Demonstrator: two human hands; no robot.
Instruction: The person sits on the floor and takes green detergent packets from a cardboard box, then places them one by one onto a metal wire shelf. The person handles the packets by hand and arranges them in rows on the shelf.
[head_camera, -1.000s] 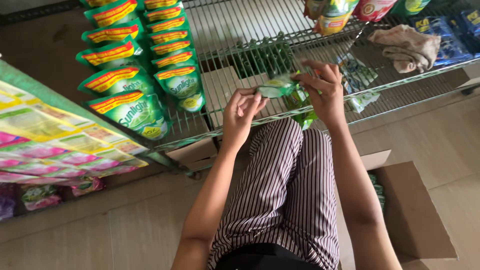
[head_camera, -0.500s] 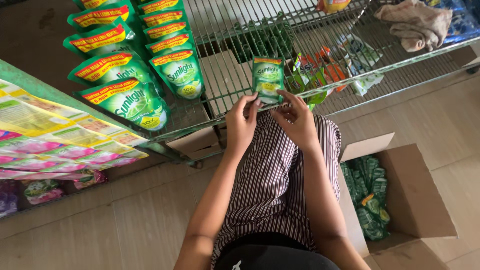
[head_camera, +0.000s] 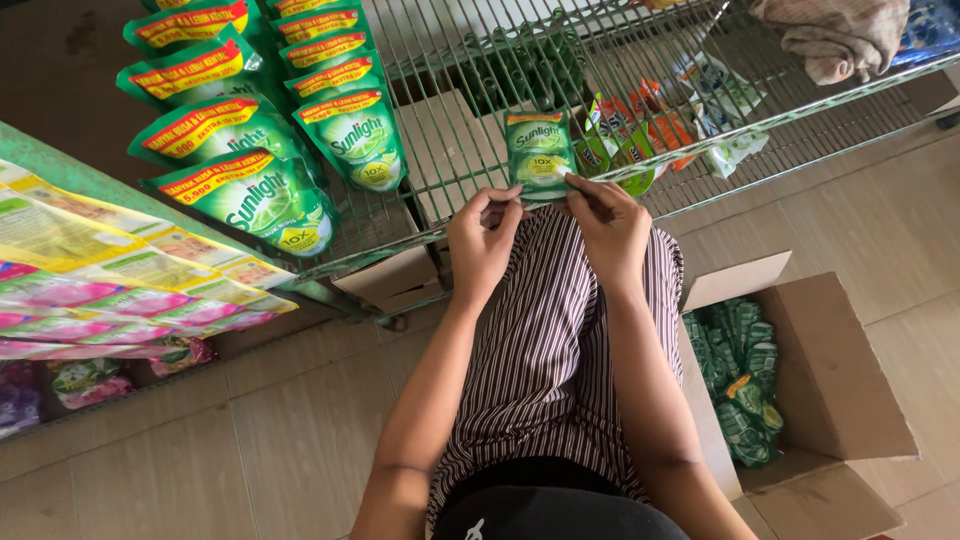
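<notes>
Sachet (head_camera: 539, 155) of green dish soap now sitting upright at the near edge of the wire shelf (head_camera: 800, 110), having come down from the right-hand pile (head_camera: 640, 140). Left hand (head_camera: 482, 243) and right hand (head_camera: 610, 225) both pinching its bottom edge, fingers clamped, squaring it beside the standing pouches (head_camera: 355, 135). Carton (head_camera: 850, 400) lying open at the right, more sachets inside.

Green sachet (head_camera: 538, 155): lower edge hidden by fingertips of left hand (head_camera: 482, 243) & right hand (head_camera: 611, 228). Cardboard box (head_camera: 850, 400): bottom corner cut off. Cloth (head_camera: 835, 35): top cropped.
</notes>
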